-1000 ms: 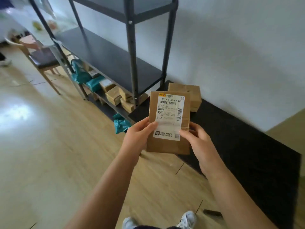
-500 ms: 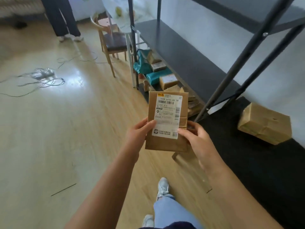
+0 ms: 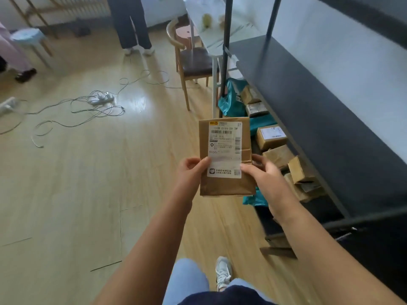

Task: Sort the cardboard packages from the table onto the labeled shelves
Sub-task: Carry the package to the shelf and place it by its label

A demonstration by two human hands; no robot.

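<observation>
A flat brown cardboard package with a white printed shipping label (image 3: 225, 157) is held upright in front of the person, just left of the dark metal shelving rack (image 3: 308, 111) that runs along the pale wall. The left hand (image 3: 191, 172) grasps the package's left edge, thumb pressed on the label and fingers curled behind; the right hand (image 3: 267, 179) grasps its right edge the same way, thumb on the front and fingers wrapped around the back. The label faces the person, so the step in hand looks like reading it to choose a shelf. On the rack's lowest level, to the right of the held package, several small brown cardboard boxes (image 3: 284, 155) and teal plastic mailer bags (image 3: 233, 100) already lie together, which suggests part of the sorting is done. The broad dark middle shelf (image 3: 286, 73) above them shows nothing on the stretch in view. This package is not yet placed, and how many remain on the table cannot be told, since the table itself is not clearly in view from here. Loose grey cables (image 3: 88, 106) lie on the wooden floor well to the left of the rack.
</observation>
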